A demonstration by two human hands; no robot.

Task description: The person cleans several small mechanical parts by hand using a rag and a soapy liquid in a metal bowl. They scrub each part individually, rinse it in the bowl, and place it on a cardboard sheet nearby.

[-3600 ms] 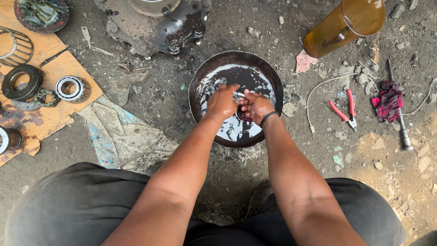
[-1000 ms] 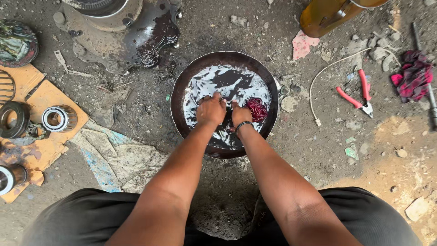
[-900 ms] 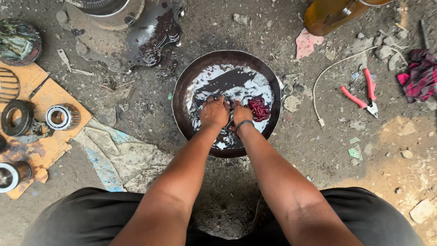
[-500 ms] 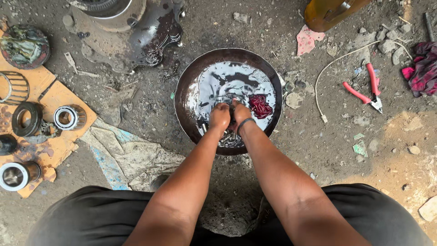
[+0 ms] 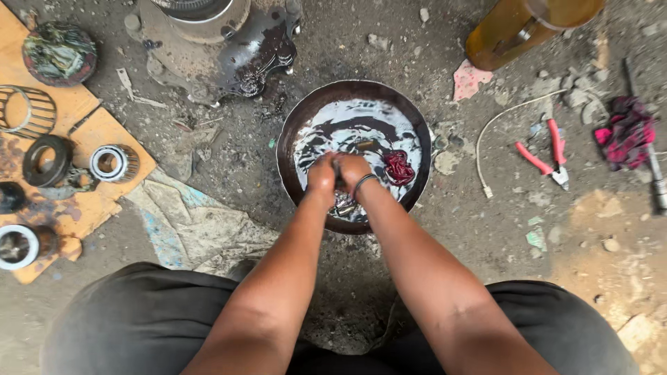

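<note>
I squat over a round metal pan (image 5: pixel 292 118) set on the dirt floor between my knees. The pan holds a shallow pool of dark, glossy liquid. Both my hands are down in it, pressed together at the near half of the pan. My left hand (image 5: pixel 322 172) and my right hand (image 5: pixel 353 171) are curled closed around a small dark part (image 5: pixel 338 169) held between them; only a sliver of it shows, and I cannot tell what kind of part it is. A dark band sits on my right wrist. A red rag (image 5: pixel 399 167) lies soaked in the liquid just beside my right hand, toward the pan's right wall.

Surroundings: a large greasy metal housing (image 5: pixel 229 42) stands beyond the pan, to its upper left. On the left, an orange board (image 5: pixel 90 125) carries a bearing (image 5: pixel 111 162), a dark ring (image 5: pixel 47 160) and a wire cage ring (image 5: pixel 28 107). A crumpled, soiled cloth (image 5: pixel 187 226) lies between the board and the pan. On the right, red-handled pliers (image 5: pixel 549 153) lie on the ground beside a pale cord (image 5: pixel 500 132), with a second red cloth (image 5: pixel 627 132) further right. An amber plastic bottle (image 5: pixel 514 28) lies at the upper right.
</note>
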